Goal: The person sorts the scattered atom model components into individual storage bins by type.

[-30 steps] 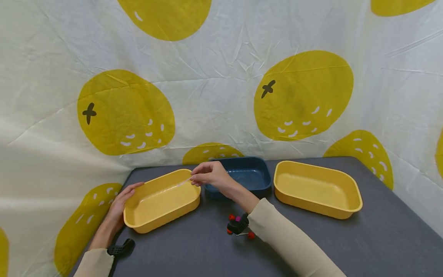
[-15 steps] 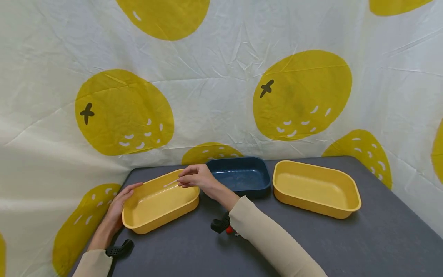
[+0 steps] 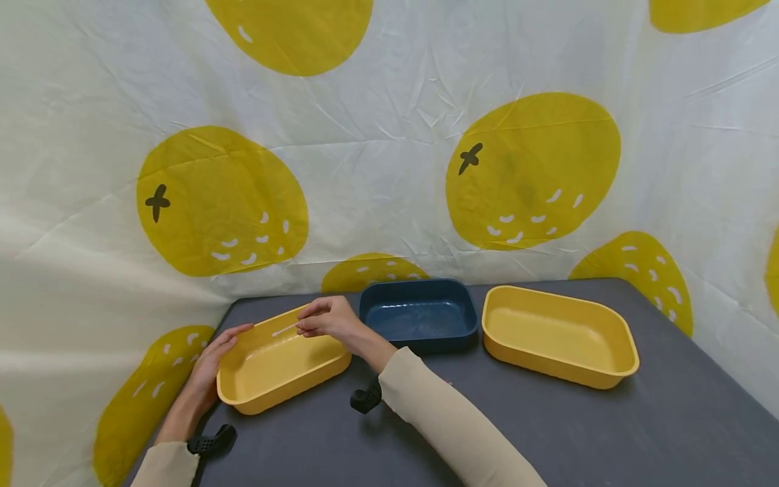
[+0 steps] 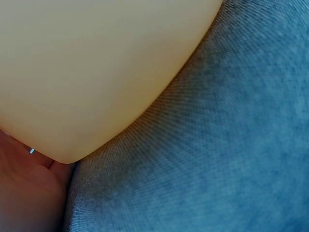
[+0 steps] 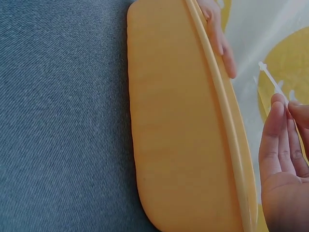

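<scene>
Pinching a thin white stick (image 3: 284,330) between thumb and fingertips, the right hand (image 3: 331,319) hangs over the left bin (image 3: 270,370), a yellow one. The stick points away from the fingers toward the left, and its free tip ends in a small knob, seen from the right wrist; there it shows against the cloth (image 3: 377,189), above the bin's rim. The left hand (image 3: 209,362) rests against the left end of that bin, fingers extended along its wall and up to the rim, not clenched. The bin sits at a slant on the dark table (image 3: 566,433). Just beside it, farther back, stands the blue bin (image 3: 420,318), and past that the right bin (image 3: 556,338), also yellow. Each wrist wears a black device, and pale sleeves cover both forearms. Behind the table hangs the cloth, white with large yellow fruit shapes.
</scene>
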{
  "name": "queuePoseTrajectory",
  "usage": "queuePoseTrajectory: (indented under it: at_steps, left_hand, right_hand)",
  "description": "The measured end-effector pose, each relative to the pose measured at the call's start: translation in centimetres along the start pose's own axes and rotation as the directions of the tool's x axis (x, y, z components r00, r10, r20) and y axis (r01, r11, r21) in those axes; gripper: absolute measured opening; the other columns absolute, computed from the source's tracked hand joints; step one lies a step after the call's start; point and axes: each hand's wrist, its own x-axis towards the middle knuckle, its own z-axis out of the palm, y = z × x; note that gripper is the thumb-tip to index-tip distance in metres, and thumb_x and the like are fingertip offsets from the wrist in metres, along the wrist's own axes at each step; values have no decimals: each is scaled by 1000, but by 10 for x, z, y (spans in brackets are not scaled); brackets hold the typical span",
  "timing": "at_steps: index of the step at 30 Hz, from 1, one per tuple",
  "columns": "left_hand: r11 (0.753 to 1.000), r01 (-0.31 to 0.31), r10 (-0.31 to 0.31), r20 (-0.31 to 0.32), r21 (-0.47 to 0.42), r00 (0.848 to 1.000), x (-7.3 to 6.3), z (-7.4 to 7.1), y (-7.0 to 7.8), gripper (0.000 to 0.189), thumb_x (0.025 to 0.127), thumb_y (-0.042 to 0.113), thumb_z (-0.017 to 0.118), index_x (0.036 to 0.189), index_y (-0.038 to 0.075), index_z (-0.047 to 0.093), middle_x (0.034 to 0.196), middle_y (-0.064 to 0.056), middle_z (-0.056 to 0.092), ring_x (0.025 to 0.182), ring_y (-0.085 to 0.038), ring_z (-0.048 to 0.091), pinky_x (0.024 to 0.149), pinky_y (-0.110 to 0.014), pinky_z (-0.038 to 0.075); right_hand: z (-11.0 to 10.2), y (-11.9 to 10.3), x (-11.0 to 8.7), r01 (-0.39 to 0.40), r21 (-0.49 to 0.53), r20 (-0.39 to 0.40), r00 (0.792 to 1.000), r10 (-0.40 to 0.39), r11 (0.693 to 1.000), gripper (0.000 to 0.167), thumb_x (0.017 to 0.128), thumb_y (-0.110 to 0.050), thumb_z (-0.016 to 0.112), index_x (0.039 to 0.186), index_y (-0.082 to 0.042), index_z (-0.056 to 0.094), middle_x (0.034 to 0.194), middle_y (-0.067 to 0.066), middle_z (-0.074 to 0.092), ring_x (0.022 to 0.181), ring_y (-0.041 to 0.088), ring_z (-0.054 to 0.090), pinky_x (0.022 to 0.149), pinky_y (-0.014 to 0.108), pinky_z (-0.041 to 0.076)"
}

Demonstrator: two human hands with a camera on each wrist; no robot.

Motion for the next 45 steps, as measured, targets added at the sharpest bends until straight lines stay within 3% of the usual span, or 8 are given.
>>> queuePoseTrajectory:
  at_steps: [11,15,20,25,32,45]
  left_hand:
    - [1000,1,-1,3,-22,1000,0,-2,-3,57,114,37,35,160,4,32,137,21,53,122,5,58,99,-16,51]
    - [1000,4,-4,-6,-18,1000,-1,-2,-3,58,114,39,34,160,4,32,138,21,52,123,7,56,99,-16,50]
    - [1000,8,-8,-12,-12,1000,0,-1,-2,58,113,39,34,160,4,33,138,20,52,124,7,55,100,-15,49]
    - [1000,16,-16,-16,-15,1000,2,1,0,58,113,39,34,160,5,34,139,17,52,124,5,55,100,-16,50]
    - [1000,14,-15,-18,-11,1000,2,2,-1,57,114,39,34,159,4,35,139,18,51,124,5,55,101,-15,49]
    - [998,-35,35,-2,-50,999,2,0,-4,54,114,35,36,157,3,38,138,17,56,125,1,58,100,-18,51]
  right_hand:
    - [14,12,14,-60,44,-17,998,60,997,28,91,7,71,117,17,68,105,25,77,79,18,77,88,44,62]
    - [19,16,20,-71,27,-35,997,72,997,25,92,6,71,115,15,70,101,23,78,84,25,79,87,43,62]
    - [22,20,28,-108,7,-53,993,108,994,23,92,5,71,113,13,71,97,19,79,78,18,77,81,36,64]
    - [21,23,35,-136,-17,-60,989,135,991,22,90,6,73,112,12,73,95,17,79,73,15,75,84,40,63]
    - [20,30,42,-186,-37,-96,979,181,982,16,90,6,73,105,11,75,91,18,79,75,23,78,86,45,61]
    - [23,35,38,-260,-177,-141,961,237,949,13,87,11,72,100,11,74,84,19,76,77,28,78,81,42,63]
